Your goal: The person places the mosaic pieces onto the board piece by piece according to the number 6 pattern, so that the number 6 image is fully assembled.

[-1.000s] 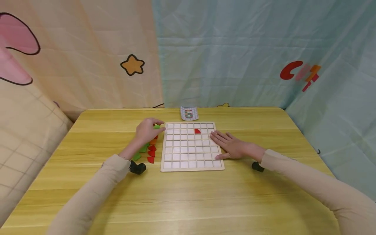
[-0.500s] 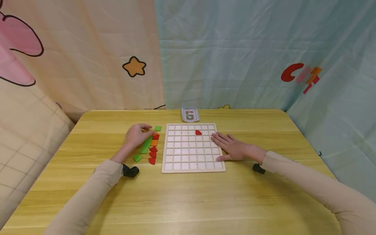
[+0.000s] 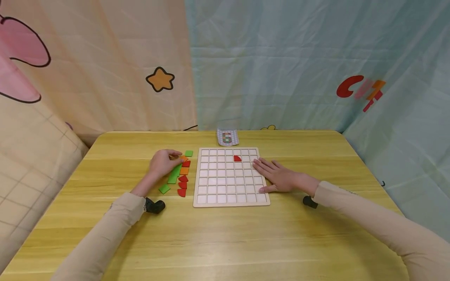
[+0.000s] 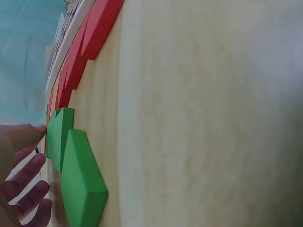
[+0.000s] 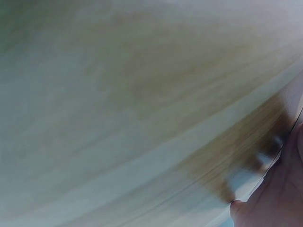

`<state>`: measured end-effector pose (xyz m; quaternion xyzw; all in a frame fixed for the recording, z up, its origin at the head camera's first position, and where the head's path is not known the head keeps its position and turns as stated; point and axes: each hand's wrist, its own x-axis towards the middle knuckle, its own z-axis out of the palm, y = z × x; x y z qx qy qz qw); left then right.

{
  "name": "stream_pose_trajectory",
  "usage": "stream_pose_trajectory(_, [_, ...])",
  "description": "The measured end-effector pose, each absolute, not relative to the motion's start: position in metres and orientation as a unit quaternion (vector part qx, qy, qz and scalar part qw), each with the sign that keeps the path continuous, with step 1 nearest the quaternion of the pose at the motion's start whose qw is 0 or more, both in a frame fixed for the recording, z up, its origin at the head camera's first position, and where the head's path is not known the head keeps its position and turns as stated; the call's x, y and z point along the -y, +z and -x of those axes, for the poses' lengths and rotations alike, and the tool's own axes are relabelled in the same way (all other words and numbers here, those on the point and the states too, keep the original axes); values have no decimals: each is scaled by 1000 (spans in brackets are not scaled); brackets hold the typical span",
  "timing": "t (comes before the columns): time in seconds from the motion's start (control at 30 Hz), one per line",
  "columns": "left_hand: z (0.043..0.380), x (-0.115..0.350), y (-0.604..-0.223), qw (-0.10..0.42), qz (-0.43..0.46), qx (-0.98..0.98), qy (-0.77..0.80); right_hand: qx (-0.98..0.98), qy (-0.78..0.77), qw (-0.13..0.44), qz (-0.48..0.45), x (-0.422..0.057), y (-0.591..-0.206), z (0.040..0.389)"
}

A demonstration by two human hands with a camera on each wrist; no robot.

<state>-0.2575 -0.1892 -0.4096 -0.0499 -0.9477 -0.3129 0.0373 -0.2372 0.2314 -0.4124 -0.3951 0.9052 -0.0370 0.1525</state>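
In the head view my left hand (image 3: 162,161) is over the loose pieces left of the board, thumb and forefinger pinching an orange piece (image 3: 184,158) at the far end. A green square piece (image 3: 189,153) lies just beyond the fingertips. Nearer me are an orange square piece (image 3: 184,171), several red quarter-round pieces (image 3: 182,185) and green pieces (image 4: 84,179), large in the left wrist view. My right hand (image 3: 277,175) rests flat with fingers spread on the right edge of the white gridded board (image 3: 221,181). One red quarter-round piece (image 3: 237,158) sits in an upper cell of the board.
A small card (image 3: 227,137) printed with a coloured figure on a grid lies behind the board. The wooden table (image 3: 225,238) reaches back to a patterned curtain (image 3: 281,62). Black wrist devices (image 3: 154,206) hang by both sleeves.
My left hand has moved left and back from the board's left edge to the loose pieces, and the green square piece beside the board is uncovered. My right hand stays on the board.
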Motion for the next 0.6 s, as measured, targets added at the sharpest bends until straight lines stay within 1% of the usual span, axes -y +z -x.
stream_pose_trajectory(0.23, [259, 192, -409, 49, 51, 953, -296, -907, -19, 161, 388, -228, -408, 235])
stream_pose_trajectory(0.6, [262, 191, -409, 29, 22, 963, -266, -908, -19, 163, 386, -228, -408, 235])
